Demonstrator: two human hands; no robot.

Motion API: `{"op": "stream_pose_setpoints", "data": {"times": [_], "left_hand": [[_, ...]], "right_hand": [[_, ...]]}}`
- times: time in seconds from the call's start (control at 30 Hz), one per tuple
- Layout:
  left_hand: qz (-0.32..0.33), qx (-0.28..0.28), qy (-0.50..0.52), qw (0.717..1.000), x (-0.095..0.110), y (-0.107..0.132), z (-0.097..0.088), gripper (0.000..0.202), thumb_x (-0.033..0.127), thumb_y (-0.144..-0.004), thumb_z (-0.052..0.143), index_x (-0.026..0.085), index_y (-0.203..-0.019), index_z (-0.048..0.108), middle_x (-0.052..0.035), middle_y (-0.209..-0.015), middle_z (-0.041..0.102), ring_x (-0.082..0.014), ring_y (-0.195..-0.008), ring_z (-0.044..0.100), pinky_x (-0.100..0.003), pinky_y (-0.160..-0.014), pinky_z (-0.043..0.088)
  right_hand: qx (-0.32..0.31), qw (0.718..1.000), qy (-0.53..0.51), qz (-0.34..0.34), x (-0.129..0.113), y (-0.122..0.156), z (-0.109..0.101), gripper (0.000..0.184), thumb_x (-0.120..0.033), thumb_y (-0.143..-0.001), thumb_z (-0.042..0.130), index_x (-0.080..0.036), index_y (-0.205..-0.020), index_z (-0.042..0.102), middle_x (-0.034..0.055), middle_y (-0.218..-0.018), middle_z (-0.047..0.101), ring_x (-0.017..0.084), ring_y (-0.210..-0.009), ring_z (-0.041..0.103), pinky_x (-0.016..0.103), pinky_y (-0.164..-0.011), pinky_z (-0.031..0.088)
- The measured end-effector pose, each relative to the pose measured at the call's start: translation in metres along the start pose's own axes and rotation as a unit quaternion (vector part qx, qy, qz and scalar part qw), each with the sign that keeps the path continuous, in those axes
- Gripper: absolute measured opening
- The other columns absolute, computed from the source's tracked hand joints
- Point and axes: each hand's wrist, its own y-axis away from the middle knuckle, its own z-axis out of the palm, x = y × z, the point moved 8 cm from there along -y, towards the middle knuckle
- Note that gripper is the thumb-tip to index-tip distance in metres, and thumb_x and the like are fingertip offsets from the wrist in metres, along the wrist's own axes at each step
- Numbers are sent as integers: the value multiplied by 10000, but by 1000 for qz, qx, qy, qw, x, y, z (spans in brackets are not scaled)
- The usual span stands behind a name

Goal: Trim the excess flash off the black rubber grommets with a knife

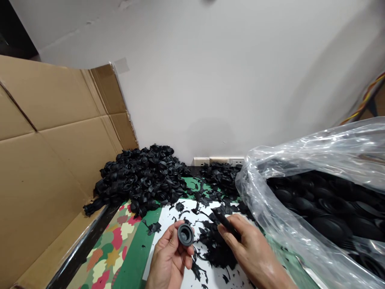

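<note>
My left hand [169, 257] pinches a small round black rubber part [185, 235] between thumb and fingers, its open end facing up. My right hand [248, 249], just to its right, is closed around a slim black tool [224, 220] whose tip points up and left toward the scraps. Both hands hover over a white sheet [168, 218] littered with black rubber trimmings [215, 247]. What kind of tool it is cannot be made out.
A heap of black ribbed rubber parts [141, 180] lies at the back left against a cardboard sheet [51, 160]. A clear plastic bag [315, 192] full of black round parts fills the right. More scraps [219, 174] sit by the wall sockets [218, 161]. A patterned cloth [111, 249] covers the table.
</note>
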Motion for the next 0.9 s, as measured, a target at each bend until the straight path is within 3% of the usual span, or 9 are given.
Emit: {"op": "stream_pose_setpoints", "data": {"times": [0.23,0.43,0.57,0.77,0.9], "left_hand": [[-21,-1,-12,1000,0,2,6,123,75,-719,658,132,-827,675,-45,-605,661,-125,-441,596,-174,-362,443],[-12,-47,-51,998,-5,0,7,266,272,-560,827,98,-709,689,-37,-550,644,-99,-407,574,-138,-331,407],[-17,-68,-74,995,-8,0,13,319,341,-523,839,105,-655,670,-25,-524,632,-93,-383,564,-138,-322,403],[-35,-67,-115,991,-10,3,20,393,390,-496,839,107,-704,663,-16,-481,619,-98,-336,538,-148,-285,379],[15,-85,-160,983,-2,9,29,356,375,-576,799,99,-750,655,-26,-538,634,-108,-375,559,-173,-326,422]], "right_hand": [[-41,996,-72,26,-3,4,10,266,-426,-778,418,-221,-609,445,11,-617,501,189,-595,458,285,-548,357],[-98,972,-206,48,-11,12,27,278,-446,-779,469,-200,-650,473,-15,-619,468,162,-605,446,255,-547,356],[-111,954,-275,47,-16,17,38,187,-363,-751,523,-178,-722,525,8,-691,541,179,-682,510,262,-625,399],[-78,966,-234,74,-13,16,39,118,-258,-721,501,-186,-630,479,-18,-610,503,165,-627,484,255,-581,373],[-61,967,-222,113,-9,17,33,118,-244,-716,504,-189,-616,476,-30,-573,497,152,-581,467,245,-544,346]]}}
